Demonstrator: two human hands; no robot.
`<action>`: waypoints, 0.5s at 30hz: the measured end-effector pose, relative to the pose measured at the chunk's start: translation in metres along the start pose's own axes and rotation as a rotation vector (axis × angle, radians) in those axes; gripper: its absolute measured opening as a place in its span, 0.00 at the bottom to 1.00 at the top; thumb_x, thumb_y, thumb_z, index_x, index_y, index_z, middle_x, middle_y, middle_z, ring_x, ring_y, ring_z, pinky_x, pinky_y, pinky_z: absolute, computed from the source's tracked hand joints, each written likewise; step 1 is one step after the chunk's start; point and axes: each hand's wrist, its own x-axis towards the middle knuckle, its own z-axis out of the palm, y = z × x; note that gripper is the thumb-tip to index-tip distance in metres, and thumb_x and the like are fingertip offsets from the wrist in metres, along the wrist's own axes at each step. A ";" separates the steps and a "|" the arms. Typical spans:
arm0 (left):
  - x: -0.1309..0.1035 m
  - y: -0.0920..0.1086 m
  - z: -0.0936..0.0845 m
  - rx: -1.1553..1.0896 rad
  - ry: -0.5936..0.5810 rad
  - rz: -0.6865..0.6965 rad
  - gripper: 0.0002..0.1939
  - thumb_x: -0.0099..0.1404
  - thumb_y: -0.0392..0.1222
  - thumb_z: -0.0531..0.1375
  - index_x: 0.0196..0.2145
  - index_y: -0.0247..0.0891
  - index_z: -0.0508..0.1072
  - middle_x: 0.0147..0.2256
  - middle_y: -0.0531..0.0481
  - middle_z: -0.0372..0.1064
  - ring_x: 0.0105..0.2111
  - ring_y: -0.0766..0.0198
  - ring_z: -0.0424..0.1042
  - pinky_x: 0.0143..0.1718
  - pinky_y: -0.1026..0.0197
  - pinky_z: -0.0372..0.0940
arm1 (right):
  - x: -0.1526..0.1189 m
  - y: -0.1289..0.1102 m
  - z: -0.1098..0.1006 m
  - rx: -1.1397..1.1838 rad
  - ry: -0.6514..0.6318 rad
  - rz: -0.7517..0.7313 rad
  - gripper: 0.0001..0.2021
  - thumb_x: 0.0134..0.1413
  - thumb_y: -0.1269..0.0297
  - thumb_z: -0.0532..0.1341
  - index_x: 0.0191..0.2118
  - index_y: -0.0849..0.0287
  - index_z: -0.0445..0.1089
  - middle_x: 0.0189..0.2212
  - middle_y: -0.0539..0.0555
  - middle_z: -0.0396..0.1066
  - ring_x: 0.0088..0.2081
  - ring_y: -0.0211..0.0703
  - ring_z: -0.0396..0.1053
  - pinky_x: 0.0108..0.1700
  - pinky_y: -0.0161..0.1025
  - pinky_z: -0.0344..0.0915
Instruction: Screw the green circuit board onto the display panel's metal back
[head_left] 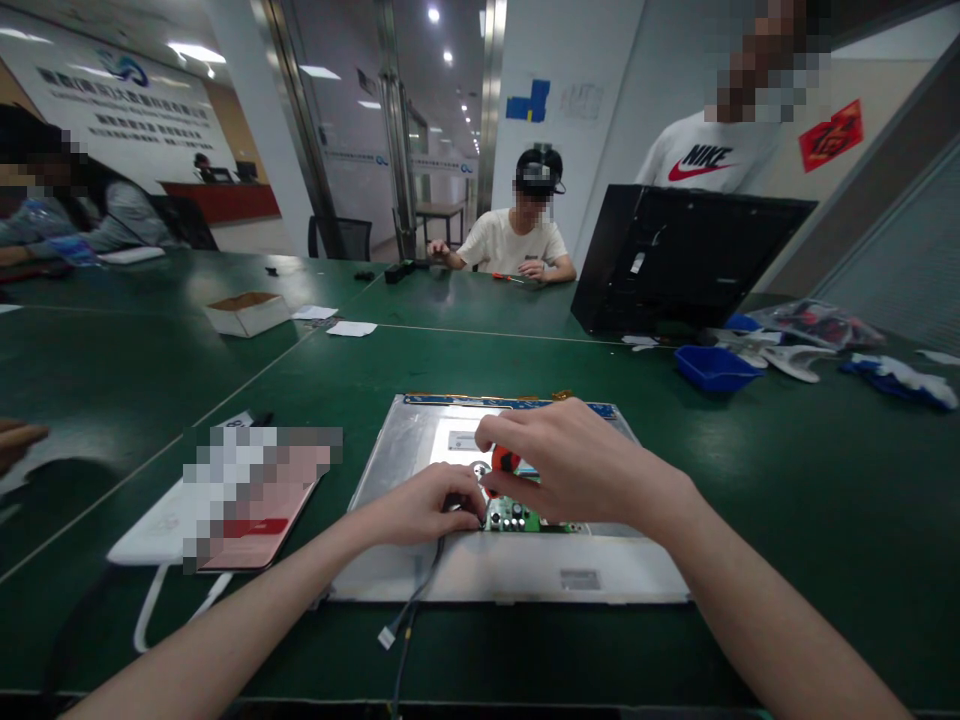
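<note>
A metal-backed display panel (510,570) lies flat on the green table, with a green circuit board (517,515) on its back. My right hand (570,465) is closed round the red and black handle of a screwdriver (505,459), held over the board; its tip is hidden. At the board's left edge, my left hand (435,503) has its fingers curled together, and what they pinch is hidden. From beneath that hand a dark cable (424,585) with a white plug runs toward the table's near edge.
Left of the panel lie a pink phone (296,500) and a white device (150,525) with a white cable. A white box (247,315), a blue tray (715,370) and a large black monitor (682,260) stand farther back. Other people are around the table.
</note>
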 end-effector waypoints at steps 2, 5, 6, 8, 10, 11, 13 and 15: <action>0.000 0.000 0.000 -0.008 -0.002 0.003 0.03 0.64 0.37 0.62 0.36 0.37 0.75 0.35 0.50 0.72 0.36 0.61 0.69 0.37 0.61 0.63 | 0.000 0.000 -0.001 -0.004 -0.016 0.005 0.04 0.61 0.64 0.59 0.38 0.58 0.67 0.32 0.51 0.74 0.28 0.38 0.65 0.28 0.37 0.44; 0.000 -0.003 0.001 -0.003 0.002 0.006 0.04 0.65 0.39 0.62 0.37 0.37 0.75 0.35 0.50 0.72 0.36 0.61 0.69 0.37 0.61 0.63 | -0.001 0.001 -0.002 0.017 -0.019 -0.009 0.04 0.61 0.64 0.59 0.38 0.58 0.67 0.33 0.51 0.74 0.29 0.38 0.65 0.27 0.37 0.44; 0.000 -0.004 0.001 -0.001 0.004 0.011 0.04 0.65 0.39 0.62 0.37 0.37 0.76 0.35 0.50 0.72 0.36 0.61 0.69 0.38 0.60 0.62 | -0.002 0.001 -0.003 0.030 -0.015 -0.017 0.04 0.60 0.65 0.59 0.39 0.58 0.67 0.35 0.52 0.74 0.29 0.38 0.65 0.27 0.37 0.45; 0.000 -0.006 0.002 0.003 0.004 0.026 0.05 0.66 0.40 0.62 0.37 0.37 0.76 0.36 0.50 0.72 0.37 0.60 0.69 0.38 0.60 0.62 | -0.004 0.001 -0.004 0.050 -0.009 -0.030 0.05 0.58 0.66 0.59 0.41 0.58 0.66 0.37 0.52 0.74 0.29 0.38 0.64 0.28 0.37 0.45; 0.000 -0.006 0.002 0.003 0.000 0.030 0.05 0.66 0.40 0.62 0.36 0.37 0.76 0.35 0.50 0.72 0.36 0.61 0.69 0.38 0.60 0.62 | -0.005 0.002 -0.003 0.056 -0.008 -0.034 0.06 0.57 0.67 0.59 0.41 0.59 0.66 0.38 0.53 0.74 0.28 0.37 0.63 0.27 0.37 0.45; 0.000 -0.005 0.002 0.004 -0.003 0.024 0.04 0.65 0.40 0.62 0.36 0.37 0.76 0.35 0.50 0.72 0.36 0.61 0.69 0.38 0.61 0.62 | -0.005 0.002 -0.003 0.053 -0.007 -0.032 0.07 0.56 0.68 0.58 0.41 0.59 0.66 0.38 0.53 0.74 0.28 0.36 0.62 0.27 0.37 0.45; 0.000 -0.002 0.001 0.003 -0.004 0.007 0.04 0.65 0.39 0.62 0.35 0.36 0.75 0.35 0.50 0.72 0.36 0.61 0.69 0.37 0.61 0.62 | -0.003 0.002 -0.001 0.040 0.001 -0.027 0.06 0.58 0.69 0.58 0.41 0.59 0.66 0.38 0.52 0.74 0.27 0.36 0.62 0.27 0.37 0.45; 0.001 0.000 0.000 0.000 -0.004 -0.005 0.03 0.64 0.37 0.62 0.35 0.36 0.75 0.35 0.50 0.72 0.36 0.61 0.69 0.37 0.61 0.62 | -0.001 0.002 -0.001 0.019 0.014 -0.022 0.04 0.60 0.68 0.58 0.40 0.59 0.67 0.37 0.52 0.74 0.27 0.36 0.62 0.27 0.37 0.45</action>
